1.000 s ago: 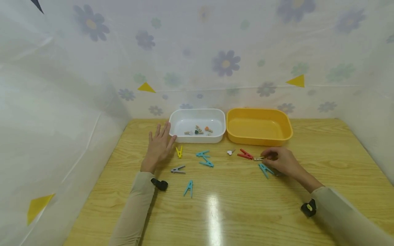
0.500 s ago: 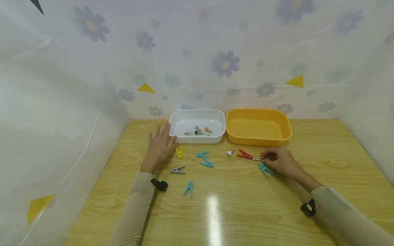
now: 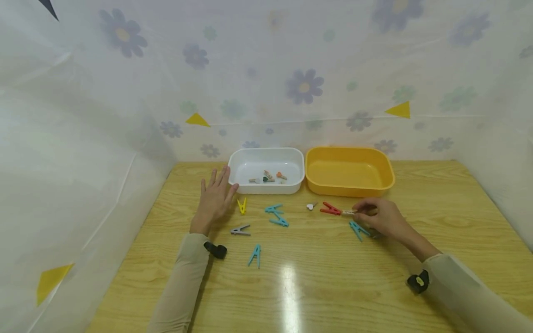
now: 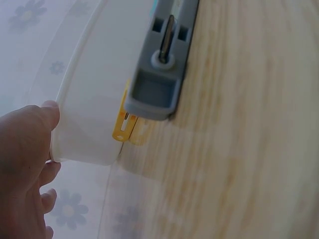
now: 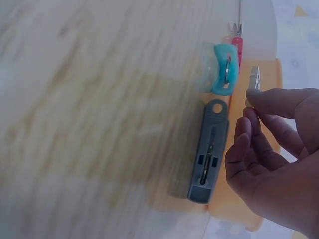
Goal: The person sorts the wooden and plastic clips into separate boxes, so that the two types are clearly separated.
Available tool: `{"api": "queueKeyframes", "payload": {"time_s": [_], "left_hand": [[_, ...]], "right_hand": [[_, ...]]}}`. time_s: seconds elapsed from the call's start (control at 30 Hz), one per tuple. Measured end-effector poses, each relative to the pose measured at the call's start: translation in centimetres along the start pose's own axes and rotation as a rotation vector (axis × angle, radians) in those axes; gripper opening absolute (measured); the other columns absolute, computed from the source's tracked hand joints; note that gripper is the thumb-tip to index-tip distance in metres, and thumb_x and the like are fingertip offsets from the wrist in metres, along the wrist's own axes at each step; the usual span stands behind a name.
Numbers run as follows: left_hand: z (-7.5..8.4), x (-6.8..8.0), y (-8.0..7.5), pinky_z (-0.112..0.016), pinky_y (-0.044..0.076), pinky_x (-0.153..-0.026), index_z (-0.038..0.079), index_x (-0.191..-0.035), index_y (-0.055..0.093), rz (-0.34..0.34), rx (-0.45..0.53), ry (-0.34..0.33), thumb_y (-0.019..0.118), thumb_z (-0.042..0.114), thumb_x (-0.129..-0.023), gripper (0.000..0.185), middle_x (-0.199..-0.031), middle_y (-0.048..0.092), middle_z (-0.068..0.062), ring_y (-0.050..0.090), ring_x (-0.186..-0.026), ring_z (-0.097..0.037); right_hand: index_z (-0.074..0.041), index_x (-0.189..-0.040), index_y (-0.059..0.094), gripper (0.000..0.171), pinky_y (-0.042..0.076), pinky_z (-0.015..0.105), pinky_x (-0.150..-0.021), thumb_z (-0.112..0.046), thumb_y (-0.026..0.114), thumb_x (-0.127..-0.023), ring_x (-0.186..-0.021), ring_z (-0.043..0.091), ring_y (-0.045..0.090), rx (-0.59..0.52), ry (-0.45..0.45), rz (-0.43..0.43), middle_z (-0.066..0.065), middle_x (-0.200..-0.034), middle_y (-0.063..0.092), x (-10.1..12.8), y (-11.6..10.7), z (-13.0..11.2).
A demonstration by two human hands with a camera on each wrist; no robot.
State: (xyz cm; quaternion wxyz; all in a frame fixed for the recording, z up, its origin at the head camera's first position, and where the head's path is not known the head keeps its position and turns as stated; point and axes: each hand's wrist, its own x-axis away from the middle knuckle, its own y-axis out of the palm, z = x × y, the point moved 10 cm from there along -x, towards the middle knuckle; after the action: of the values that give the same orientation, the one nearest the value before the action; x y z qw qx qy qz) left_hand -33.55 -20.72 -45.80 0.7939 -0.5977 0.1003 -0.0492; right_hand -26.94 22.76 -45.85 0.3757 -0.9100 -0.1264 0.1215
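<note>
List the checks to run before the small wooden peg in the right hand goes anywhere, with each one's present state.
1. Peg held: ok. The right hand pinches the small wooden peg between thumb and fingertips.
2. Peg clear of the table: cannot tell; it looks slightly raised.
3. Neighbours clear: not ok. The red peg lies right at its tip, and a blue peg lies just under the hand.
4. White tray reachable: ok. It holds other small pegs and has room.
5. Yellow tray: ok, nothing in it.
6. Left hand out of the way: ok, flat on the table beside the white tray.
</note>
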Motion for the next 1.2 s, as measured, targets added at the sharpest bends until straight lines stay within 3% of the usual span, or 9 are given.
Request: {"api": "queueKeyframes", "payload": {"time_s": [0.73, 1.2], "left_hand": [[0.0, 0.0, -0.1, -0.066, -0.002, -0.121, 0.012, -0.166, 0.007, 0.004, 0.000, 0.004, 0.021, 0.055, -0.110, 0.071, -0.172, 0.009, -0.004, -0.005, -0.157, -0.031], [0.2, 0.0, -0.1, -0.068, 0.002, -0.120, 0.011, -0.166, 0.008, 0.003, -0.016, 0.008, 0.020, 0.055, -0.110, 0.072, -0.172, 0.011, -0.007, -0.003, -0.157, -0.033]], "right_hand": [[-0.007, -0.106, 0.076, 0.012, 0.058, 0.025, -0.068, -0.010, 0.076, -0.094, -0.085, 0.006, 0.065, -0.073, -0.055, 0.058, 0.004, -0.096, 0.074, -0.2, -1.1, -2.3], [-0.003, -0.105, 0.076, 0.013, 0.059, 0.025, -0.068, -0.005, 0.076, -0.093, -0.086, 0.013, 0.067, -0.140, -0.102, 0.074, 0.007, -0.097, 0.074, -0.9, -0.4, -4.8]]}}
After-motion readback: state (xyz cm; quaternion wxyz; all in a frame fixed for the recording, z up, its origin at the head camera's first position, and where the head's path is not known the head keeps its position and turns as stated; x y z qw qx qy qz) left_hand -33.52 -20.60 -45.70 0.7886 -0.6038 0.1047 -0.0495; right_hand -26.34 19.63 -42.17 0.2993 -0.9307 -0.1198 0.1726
